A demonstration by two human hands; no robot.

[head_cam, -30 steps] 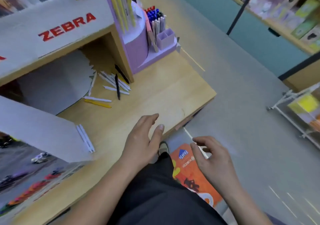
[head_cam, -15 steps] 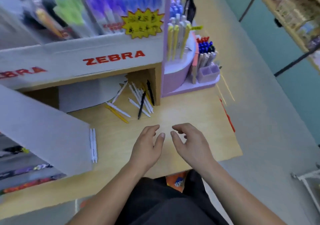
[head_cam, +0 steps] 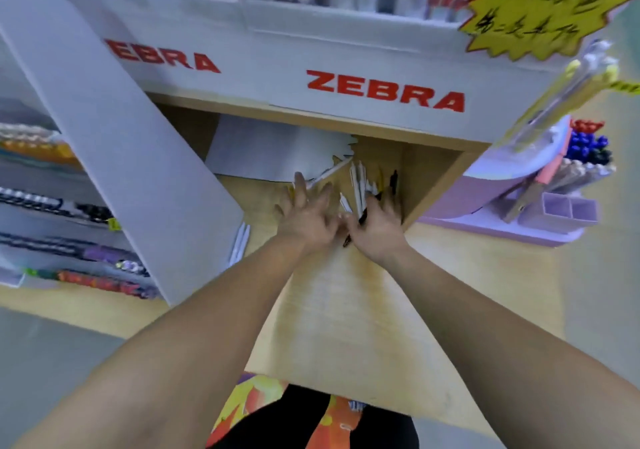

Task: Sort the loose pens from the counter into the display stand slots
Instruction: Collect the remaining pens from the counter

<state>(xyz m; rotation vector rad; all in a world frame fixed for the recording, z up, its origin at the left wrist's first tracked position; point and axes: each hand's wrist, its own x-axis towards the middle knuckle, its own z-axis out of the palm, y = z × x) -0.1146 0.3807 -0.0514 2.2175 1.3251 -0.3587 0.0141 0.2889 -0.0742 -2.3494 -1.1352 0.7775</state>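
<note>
Your left hand (head_cam: 308, 216) and right hand (head_cam: 377, 230) have moved forward onto the loose pens (head_cam: 360, 182), which lie on the surface (head_cam: 346, 310) under the display stand (head_cam: 381, 92). The left fingers (head_cam: 300, 187) are spread flat. Whether the right hand grips anything I cannot tell. Gathering begins.

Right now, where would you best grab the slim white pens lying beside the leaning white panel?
Pinch the slim white pens across their barrels near the far ends, coming from above and the right. They lie flat, side by side on the wooden counter, and the leaning white panel walls off their left side and seems to cover their near ends.
</note>
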